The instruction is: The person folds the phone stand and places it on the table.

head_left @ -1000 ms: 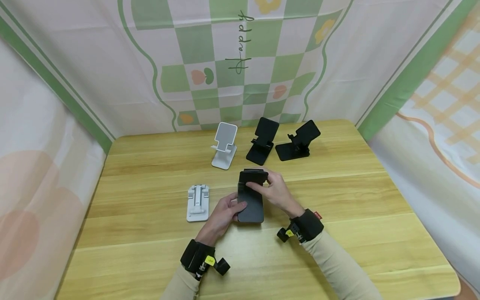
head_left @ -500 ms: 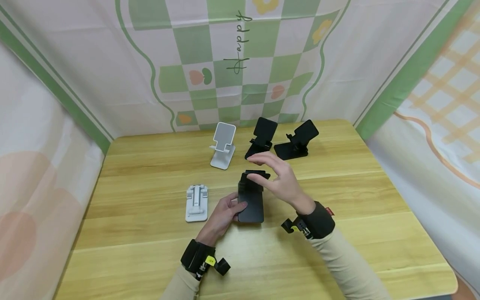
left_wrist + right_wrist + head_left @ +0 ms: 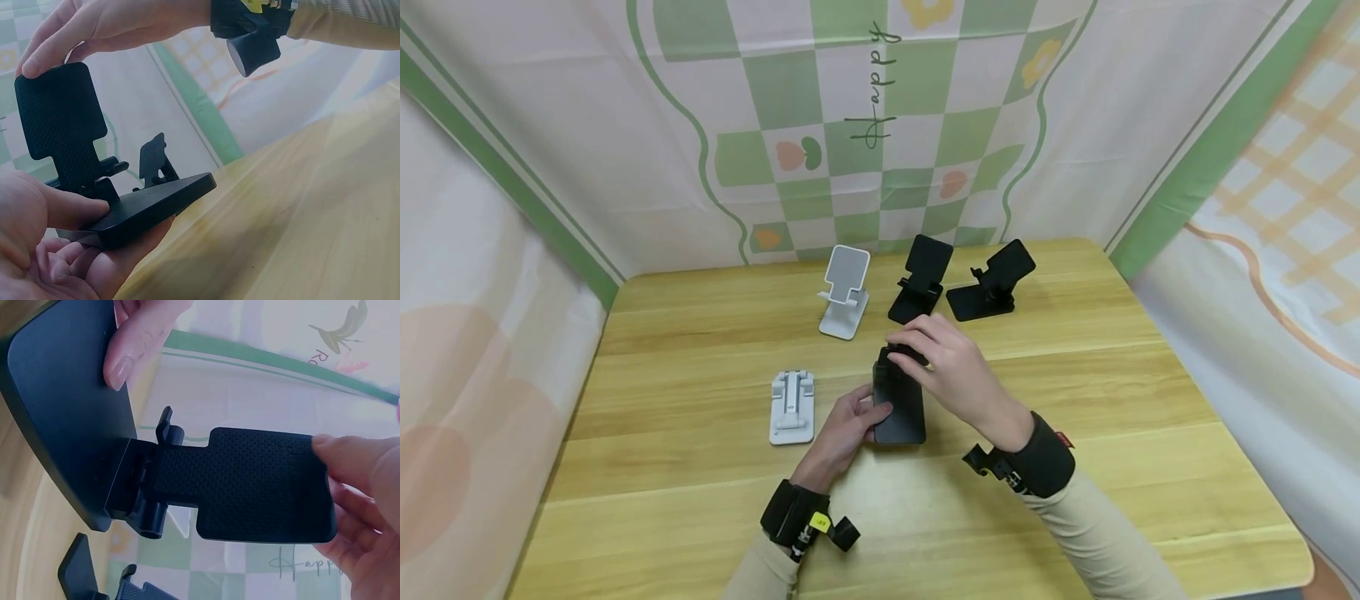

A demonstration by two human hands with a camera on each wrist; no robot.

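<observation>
Starting at the left, we have a folded white plastic stand [image 3: 792,408], lying flat with its hinge arm facing up on the pale wood-grain desk [image 3: 692,350]. Just beside it comes the left hand [image 3: 844,427], in a black wristband [image 3: 792,510] and a beige sleeve [image 3: 756,571]: we see its thumb pressed on top of a base plate, its fingers tucked underneath. Farther back, we spot an opened white stand with a grey panel [image 3: 848,271], upright on the desk. And here, between the two hands, is the black plastic stand [image 3: 902,408], held above the desk, its textured hinged panel [image 3: 262,487] standing up at an angle from the flat rectangular base. Behind it we find a second black stand [image 3: 929,260], opened out, its panel leaning back. Over to the right hand [image 3: 957,371]: thumb and fingers are pinching the free end of that textured panel, the thumb at one corner as we see from the right wrist. Last, at the far right, we catch a third black stand [image 3: 1011,263], opened out with its base turned sideways, near the green-and-white patterned cloth [image 3: 850,196] behind the desk.
</observation>
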